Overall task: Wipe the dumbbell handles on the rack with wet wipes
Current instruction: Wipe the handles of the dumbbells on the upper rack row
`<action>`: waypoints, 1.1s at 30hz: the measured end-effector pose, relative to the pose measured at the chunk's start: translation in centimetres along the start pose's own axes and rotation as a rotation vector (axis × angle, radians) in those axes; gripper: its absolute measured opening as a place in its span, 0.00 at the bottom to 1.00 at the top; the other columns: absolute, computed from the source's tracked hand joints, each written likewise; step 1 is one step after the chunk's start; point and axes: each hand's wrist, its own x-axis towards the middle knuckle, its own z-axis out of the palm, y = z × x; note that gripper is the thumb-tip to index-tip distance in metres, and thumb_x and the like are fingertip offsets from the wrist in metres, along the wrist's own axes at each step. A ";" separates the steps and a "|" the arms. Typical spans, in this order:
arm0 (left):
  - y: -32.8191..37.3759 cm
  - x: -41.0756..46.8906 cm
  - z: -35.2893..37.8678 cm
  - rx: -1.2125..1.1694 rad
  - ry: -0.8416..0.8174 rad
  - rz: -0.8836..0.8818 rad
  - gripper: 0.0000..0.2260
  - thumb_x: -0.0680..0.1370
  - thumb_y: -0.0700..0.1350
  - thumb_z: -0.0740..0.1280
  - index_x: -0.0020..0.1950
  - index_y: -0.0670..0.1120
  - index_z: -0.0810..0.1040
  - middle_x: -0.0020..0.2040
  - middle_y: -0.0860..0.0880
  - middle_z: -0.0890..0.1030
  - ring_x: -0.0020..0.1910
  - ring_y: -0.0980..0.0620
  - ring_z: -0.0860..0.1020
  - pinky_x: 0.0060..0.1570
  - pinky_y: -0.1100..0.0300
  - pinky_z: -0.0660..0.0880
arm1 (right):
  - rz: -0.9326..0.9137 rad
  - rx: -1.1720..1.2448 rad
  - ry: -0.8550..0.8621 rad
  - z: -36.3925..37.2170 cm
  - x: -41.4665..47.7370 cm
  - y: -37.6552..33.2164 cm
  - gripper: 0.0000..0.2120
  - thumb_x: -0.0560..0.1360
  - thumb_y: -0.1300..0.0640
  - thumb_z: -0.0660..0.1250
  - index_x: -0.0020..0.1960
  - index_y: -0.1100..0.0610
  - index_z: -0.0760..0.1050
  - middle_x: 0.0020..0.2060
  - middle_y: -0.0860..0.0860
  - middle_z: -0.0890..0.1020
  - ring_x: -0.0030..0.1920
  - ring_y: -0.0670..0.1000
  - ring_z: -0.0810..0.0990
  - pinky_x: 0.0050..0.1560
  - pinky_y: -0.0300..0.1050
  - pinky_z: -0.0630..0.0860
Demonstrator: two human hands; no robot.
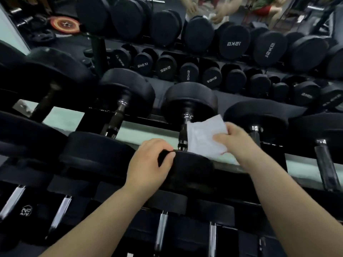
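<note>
A black dumbbell lies on the top tier of the rack, its dark handle [183,132] running away from me between a far head [189,102] and a near head [193,166]. My left hand [150,162] grips the top edge of the near head, fingers curled over it. My right hand [235,138] pinches a white wet wipe [202,138], which hangs just to the right of the handle and touches or nearly touches it. The wipe's lower edge drapes onto the near head.
More black dumbbells sit on either side, one at the left [115,117] and one at the right [256,132]. Chrome-handled dumbbells [161,230] fill the lower tier near me. A mirror behind shows reflected racks [233,43] and weight plates [64,25] on the floor.
</note>
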 end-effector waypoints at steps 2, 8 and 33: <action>-1.4 0.0 0.7 0.004 0.005 0.092 0.10 0.72 0.50 0.61 0.43 0.46 0.78 0.42 0.59 0.75 0.47 0.64 0.68 0.54 0.83 0.59 | -0.067 -0.042 0.151 0.5 0.5 -0.5 0.08 0.73 0.68 0.59 0.44 0.57 0.72 0.36 0.52 0.75 0.36 0.49 0.73 0.31 0.38 0.70; -2.6 0.2 2.7 -0.135 0.173 0.194 0.04 0.69 0.44 0.61 0.42 0.52 0.71 0.41 0.50 0.79 0.46 0.58 0.72 0.54 0.75 0.60 | -0.136 -0.083 0.142 2.0 1.8 -1.8 0.08 0.72 0.67 0.60 0.43 0.55 0.74 0.37 0.51 0.76 0.38 0.49 0.72 0.39 0.41 0.68; -3.8 0.1 3.6 -0.077 0.228 0.242 0.09 0.68 0.42 0.59 0.47 0.49 0.70 0.48 0.56 0.73 0.50 0.57 0.72 0.57 0.69 0.63 | -0.576 -0.748 -0.063 5.4 6.8 3.2 0.15 0.68 0.52 0.65 0.47 0.61 0.80 0.50 0.59 0.78 0.51 0.60 0.76 0.51 0.36 0.66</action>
